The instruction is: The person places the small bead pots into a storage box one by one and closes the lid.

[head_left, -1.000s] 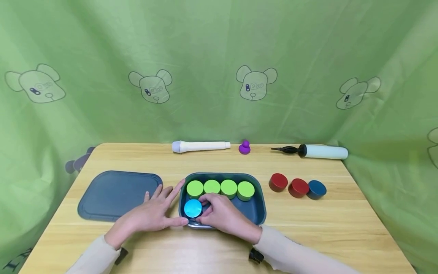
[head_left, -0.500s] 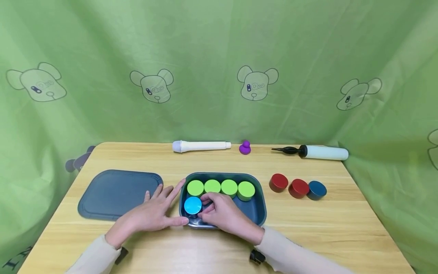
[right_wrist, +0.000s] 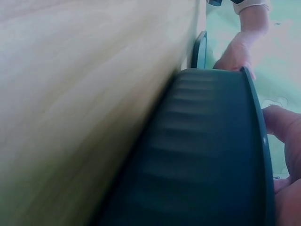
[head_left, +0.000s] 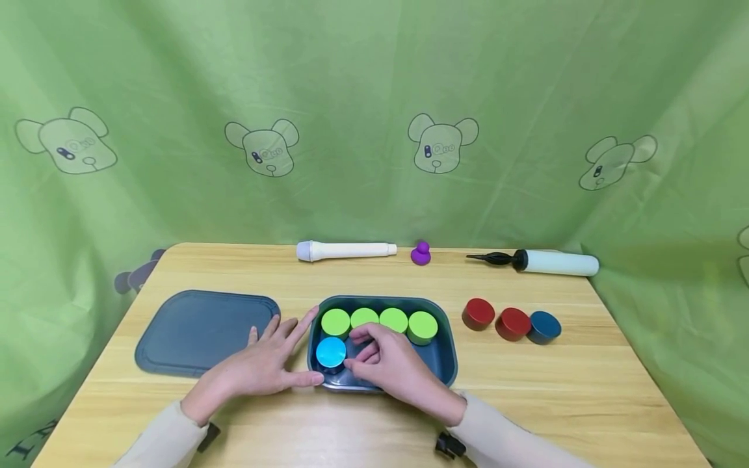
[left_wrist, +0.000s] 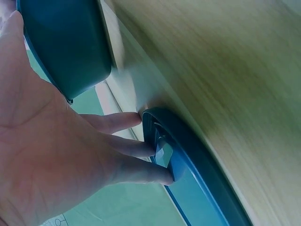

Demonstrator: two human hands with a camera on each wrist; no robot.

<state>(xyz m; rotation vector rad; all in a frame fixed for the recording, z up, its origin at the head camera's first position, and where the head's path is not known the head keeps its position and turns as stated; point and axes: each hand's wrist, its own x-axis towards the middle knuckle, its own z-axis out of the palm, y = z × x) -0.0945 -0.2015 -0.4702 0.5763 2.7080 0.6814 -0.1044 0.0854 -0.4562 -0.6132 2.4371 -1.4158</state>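
A dark blue-grey rectangular box (head_left: 435, 361) stands at the middle of the table. Along its back wall runs a row of several lime-green cylinders (head_left: 422, 327). In front of them, at the box's left end, a shiny blue cylinder (head_left: 331, 353) sits upright. My right hand (head_left: 398, 364) is over the box, its thumb and fingers spread a little just right of the blue cylinder. With fingers splayed, my left hand (head_left: 263, 361) bridges the box and the flat lid (head_left: 205, 331). Its thumb is at the box's front left rim; in the left wrist view, other fingertips (left_wrist: 167, 178) meet the lid's edge.
Two red cylinders, one nearer the box (head_left: 478, 313) and one farther right (head_left: 513, 323), stand beside a dark blue cylinder (head_left: 545, 327). At the back edge lie a white microphone (head_left: 351, 251), a small purple knob-topped piece (head_left: 420, 253) and a white hand pump (head_left: 558, 262).
My right fingers have parted from the blue cylinder and the hand has drawn slightly right. That cylinder moved slightly back first, and now stands near the green row. The left hand stays put.
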